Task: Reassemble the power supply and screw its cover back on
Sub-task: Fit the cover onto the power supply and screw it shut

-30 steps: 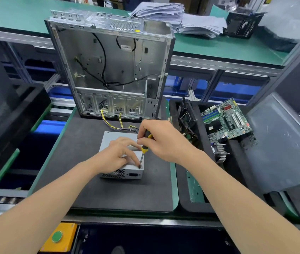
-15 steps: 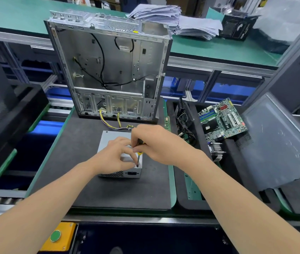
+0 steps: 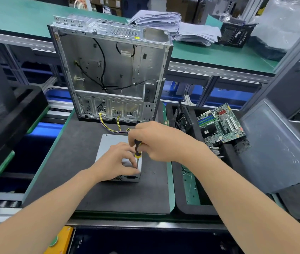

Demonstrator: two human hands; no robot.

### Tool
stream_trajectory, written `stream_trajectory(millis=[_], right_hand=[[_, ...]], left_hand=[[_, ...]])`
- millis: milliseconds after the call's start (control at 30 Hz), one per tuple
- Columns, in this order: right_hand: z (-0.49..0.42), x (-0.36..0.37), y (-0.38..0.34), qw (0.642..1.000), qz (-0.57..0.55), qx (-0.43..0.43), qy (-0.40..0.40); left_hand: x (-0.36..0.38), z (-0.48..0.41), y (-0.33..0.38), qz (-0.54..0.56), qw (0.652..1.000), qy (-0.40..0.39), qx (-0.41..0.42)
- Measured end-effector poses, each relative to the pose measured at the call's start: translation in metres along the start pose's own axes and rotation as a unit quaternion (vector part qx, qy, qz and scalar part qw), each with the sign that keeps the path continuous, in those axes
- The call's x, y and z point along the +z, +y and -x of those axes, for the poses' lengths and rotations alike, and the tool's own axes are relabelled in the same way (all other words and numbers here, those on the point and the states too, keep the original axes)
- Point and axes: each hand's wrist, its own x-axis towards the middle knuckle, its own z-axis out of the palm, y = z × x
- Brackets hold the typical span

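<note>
At the bottom edge a yellow box [image 3: 61,239] is cut off. On the black mat [image 3: 68,162] lies the supply [image 3: 108,142]. The left grip [image 3: 117,160] rests on its cover, fingertips bunched at the screwdriver [image 3: 138,154] shaft; whether they pinch anything I cannot tell. They hide the tip. The right grip [image 3: 156,140] is curled round the handle. The tray [image 3: 180,204] to the right holds a motherboard [image 3: 220,123] and tangled wires. Behind, the open case [image 3: 108,70] stands upright; yellow wires [image 3: 108,125] run from it and vanish behind the right grip.
</note>
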Motion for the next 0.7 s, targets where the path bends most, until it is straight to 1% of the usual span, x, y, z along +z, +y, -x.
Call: stream_trajectory(millis=[133, 233, 300, 333, 367, 400, 433, 467, 500, 533, 567, 600, 700], right_hand=[[-0.012, 0.012, -0.005, 0.992, 0.046, 0.093, 0.078], [-0.016, 0.018, -0.015, 0.968, 0.1, 0.173, 0.152], [-0.021, 0.019, -0.022, 0.953, 0.131, 0.21, 0.177], [-0.022, 0.02, -0.023, 0.952, 0.135, 0.21, 0.179], [-0.022, 0.019, -0.022, 0.956, 0.141, 0.192, 0.168], [-0.021, 0.018, -0.019, 0.966, 0.148, 0.157, 0.14], [-0.019, 0.015, -0.015, 0.977, 0.154, 0.107, 0.105], [-0.017, 0.011, -0.013, 0.985, 0.154, 0.038, 0.071], [-0.013, 0.005, -0.011, 0.987, 0.156, -0.021, 0.042], [-0.009, -0.001, -0.01, 0.984, 0.166, -0.061, 0.011], [-0.008, -0.003, -0.008, 0.982, 0.168, -0.084, -0.012], [-0.007, -0.005, -0.007, 0.983, 0.161, -0.084, -0.033], [-0.009, -0.006, -0.006, 0.991, 0.116, -0.047, -0.042]], left_hand=[[-0.001, 0.001, -0.002, 0.008, 1.0, 0.008, -0.009], [0.001, 0.0, -0.001, 0.008, 1.0, 0.014, -0.004], [0.001, -0.001, -0.002, 0.009, 1.0, 0.012, 0.004], [0.001, -0.001, -0.002, 0.009, 1.0, 0.01, 0.003], [0.001, -0.001, -0.002, 0.014, 1.0, 0.007, -0.005], [0.001, -0.001, -0.001, 0.027, 0.999, 0.005, -0.018], [0.0, 0.0, 0.0, 0.044, 0.999, 0.005, -0.03], [0.0, 0.0, 0.0, 0.053, 0.998, 0.005, -0.034], [0.0, 0.0, -0.001, 0.048, 0.998, 0.006, -0.03], [0.0, -0.001, -0.001, 0.034, 0.999, 0.005, -0.026], [0.0, -0.001, -0.002, 0.023, 0.999, 0.003, -0.024], [0.0, -0.001, -0.003, 0.014, 1.0, 0.001, -0.022], [-0.001, -0.001, -0.004, 0.0, 1.0, -0.003, -0.007]])
